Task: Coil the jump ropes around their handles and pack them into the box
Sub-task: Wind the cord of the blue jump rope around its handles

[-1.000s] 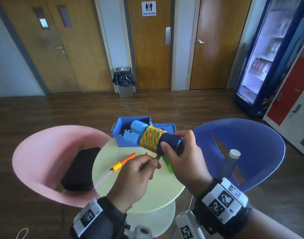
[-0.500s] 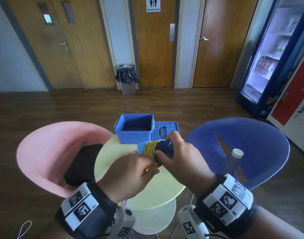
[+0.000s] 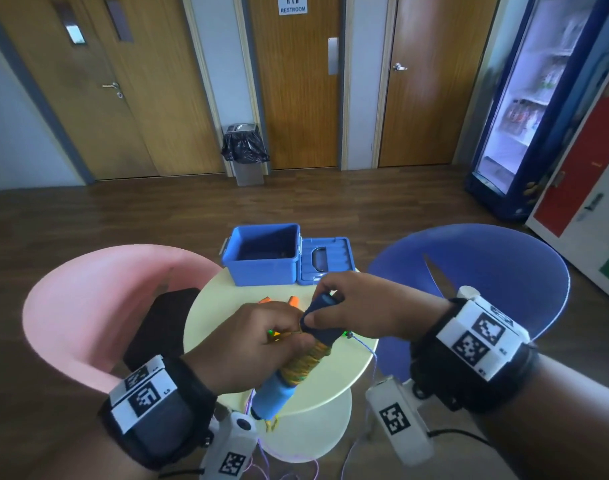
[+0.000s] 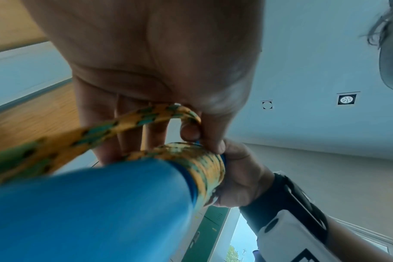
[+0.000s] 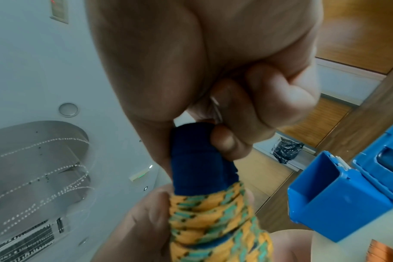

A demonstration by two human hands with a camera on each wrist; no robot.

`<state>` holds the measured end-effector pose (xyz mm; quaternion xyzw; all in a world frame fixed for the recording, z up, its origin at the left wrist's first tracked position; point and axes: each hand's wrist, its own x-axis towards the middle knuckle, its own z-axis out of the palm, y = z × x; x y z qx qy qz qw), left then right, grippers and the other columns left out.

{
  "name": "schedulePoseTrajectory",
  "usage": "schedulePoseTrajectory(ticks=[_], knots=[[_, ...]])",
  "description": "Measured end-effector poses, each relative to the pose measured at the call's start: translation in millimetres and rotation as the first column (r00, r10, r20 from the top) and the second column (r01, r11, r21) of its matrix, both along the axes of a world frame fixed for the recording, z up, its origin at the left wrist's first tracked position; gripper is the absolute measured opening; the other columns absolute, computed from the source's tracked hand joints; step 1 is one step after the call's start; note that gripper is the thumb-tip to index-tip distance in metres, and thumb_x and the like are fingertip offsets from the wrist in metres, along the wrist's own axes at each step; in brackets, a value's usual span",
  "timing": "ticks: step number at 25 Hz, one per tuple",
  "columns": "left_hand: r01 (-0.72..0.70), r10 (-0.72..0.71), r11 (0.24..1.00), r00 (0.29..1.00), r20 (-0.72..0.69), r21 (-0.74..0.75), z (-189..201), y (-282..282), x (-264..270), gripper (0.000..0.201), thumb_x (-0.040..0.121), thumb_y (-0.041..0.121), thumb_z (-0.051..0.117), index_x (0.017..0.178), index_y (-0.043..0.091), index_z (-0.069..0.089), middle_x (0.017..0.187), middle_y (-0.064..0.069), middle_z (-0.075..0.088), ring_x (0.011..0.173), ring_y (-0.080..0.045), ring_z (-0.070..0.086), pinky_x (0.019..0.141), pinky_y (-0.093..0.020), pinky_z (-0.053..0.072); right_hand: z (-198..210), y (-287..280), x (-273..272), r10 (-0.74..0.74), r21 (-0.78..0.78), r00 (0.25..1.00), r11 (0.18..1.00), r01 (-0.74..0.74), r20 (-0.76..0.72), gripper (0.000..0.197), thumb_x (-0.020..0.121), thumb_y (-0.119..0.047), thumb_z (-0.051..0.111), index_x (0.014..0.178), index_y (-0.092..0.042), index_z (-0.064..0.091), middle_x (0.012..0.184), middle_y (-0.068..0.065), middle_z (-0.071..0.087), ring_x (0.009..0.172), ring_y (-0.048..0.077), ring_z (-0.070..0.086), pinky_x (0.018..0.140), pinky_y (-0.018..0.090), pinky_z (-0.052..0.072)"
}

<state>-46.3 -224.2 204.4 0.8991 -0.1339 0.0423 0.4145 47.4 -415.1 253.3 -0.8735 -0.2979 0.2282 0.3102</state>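
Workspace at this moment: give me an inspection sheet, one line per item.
Surface: round pale table, small.
Job's things: blue-handled rope bundle held above table; open blue box, lid beside it.
Clutter: orange handles on table.
Grippers: left hand pinches rope loop; right hand grips dark handle end.
Cables: thin cords hanging off the table's near edge.
Surroundings: pink chair, blue chair, bin, fridge.

Both forearms reach forward, wrists banded. The left hand curls its fingers around a rope loop, pinching it. The right hand, just right of it, grips the dark handle end with thumb and fingertips.
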Motion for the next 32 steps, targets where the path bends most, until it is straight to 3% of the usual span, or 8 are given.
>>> schedulePoseTrajectory(ticks=[3, 6, 9, 15, 21, 23, 27, 32], knots=[[-0.113, 0.113, 0.993, 0.994, -0.007, -0.039, -4, -2, 1, 0.041, 0.084, 0.055, 0.057, 0.077, 0.016, 0.066, 0.080, -0.001, 0.065, 0.078, -0.020, 0.062, 0.073, -0.047, 0.052, -7, 2, 1, -0.070, 0.023, 0.997, 0.997, 0.071, -0.044, 0.031, 0.084, -0.053, 0.067, 0.098, -0.026, 0.061, 0.087, -0.004, 0.065, 0.075, 0.015, 0.061, 0.067, 0.031, 0.051], [-0.162, 0.160, 0.987, 0.983, 0.095, 0.017, -5, -2, 3, 0.042, 0.087, 0.054, 0.054, 0.075, 0.015, 0.066, 0.095, 0.008, 0.066, 0.092, -0.012, 0.064, 0.081, -0.039, 0.051, -15, 2, -3, -0.092, 0.078, 0.969, 0.991, 0.112, -0.228, 0.036, 0.088, -0.050, 0.065, 0.099, -0.018, 0.054, 0.060, 0.000, 0.056, 0.049, 0.017, 0.044, 0.049, 0.026, 0.038], [-0.201, 0.160, 0.968, 0.955, 0.252, 0.148, 2, -6, -1, 0.039, 0.090, 0.053, 0.052, 0.066, 0.021, 0.053, 0.078, 0.008, 0.052, 0.072, -0.011, 0.054, 0.065, -0.040, 0.047, -22, 0, 0, -0.215, 0.207, 0.933, 0.937, 0.280, -0.288, 0.038, 0.082, -0.041, 0.076, 0.100, -0.018, 0.052, 0.053, 0.000, 0.054, 0.038, 0.011, 0.039, 0.041, 0.022, 0.033], [-0.234, 0.032, 0.835, 0.924, 0.380, 0.499, 8, -28, -19, 0.038, 0.098, 0.051, 0.042, 0.072, 0.026, 0.029, 0.066, 0.007, 0.029, 0.053, -0.018, 0.041, 0.041, -0.034, 0.037, -28, 8, 4, -0.444, 0.314, 0.894, 0.841, 0.440, -0.062, 0.042, 0.079, -0.050, 0.074, 0.102, -0.025, 0.049, 0.083, -0.003, 0.062, 0.066, 0.011, 0.056, 0.054, 0.025, 0.043], [-0.261, -0.112, 0.595, 0.910, 0.400, 0.760, 27, -23, -20, 0.033, 0.093, 0.047, 0.047, 0.068, 0.024, 0.045, 0.061, 0.002, 0.041, 0.044, -0.021, 0.047, 0.042, -0.027, 0.018, -33, 8, -7, -0.417, 0.299, 0.906, 0.857, 0.419, -0.074, 0.034, 0.082, -0.043, 0.072, 0.096, -0.025, 0.048, 0.084, -0.002, 0.061, 0.065, 0.014, 0.057, 0.049, 0.029, 0.050], [-0.251, -0.103, 0.561, 0.924, 0.367, 0.789, 37, -16, -19, 0.035, 0.090, 0.048, 0.048, 0.065, 0.024, 0.048, 0.059, 0.003, 0.043, 0.044, -0.019, 0.047, 0.042, -0.026, 0.015, -32, 5, -4, -0.387, 0.247, 0.920, 0.887, 0.389, -0.061, 0.033, 0.079, -0.042, 0.074, 0.092, -0.024, 0.049, 0.081, -0.001, 0.061, 0.062, 0.014, 0.055, 0.050, 0.030, 0.050], [-0.195, -0.003, 0.694, 0.962, 0.273, 0.693, 43, -6, -13, 0.042, 0.090, 0.054, 0.044, 0.064, 0.022, 0.040, 0.057, 0.005, 0.044, 0.049, -0.009, 0.039, 0.042, -0.030, 0.029, -23, 2, 1, -0.315, 0.124, 0.948, 0.940, 0.318, -0.041, 0.035, 0.076, -0.045, 0.078, 0.090, -0.023, 0.054, 0.078, -0.004, 0.059, 0.059, 0.012, 0.052, 0.050, 0.025, 0.044], [-0.102, 0.104, 0.886, 0.994, 0.020, 0.453, 39, 6, 0, 0.040, 0.089, 0.052, 0.064, 0.066, 0.020, 0.055, 0.060, 0.005, 0.048, 0.059, -0.012, 0.044, 0.052, -0.022, 0.029, -12, -1, 1, -0.180, -0.001, 0.977, 0.984, 0.181, -0.117, 0.037, 0.073, -0.045, 0.080, 0.093, -0.021, 0.060, 0.070, 0.000, 0.057, 0.054, 0.016, 0.046, 0.049, 0.025, 0.039]])
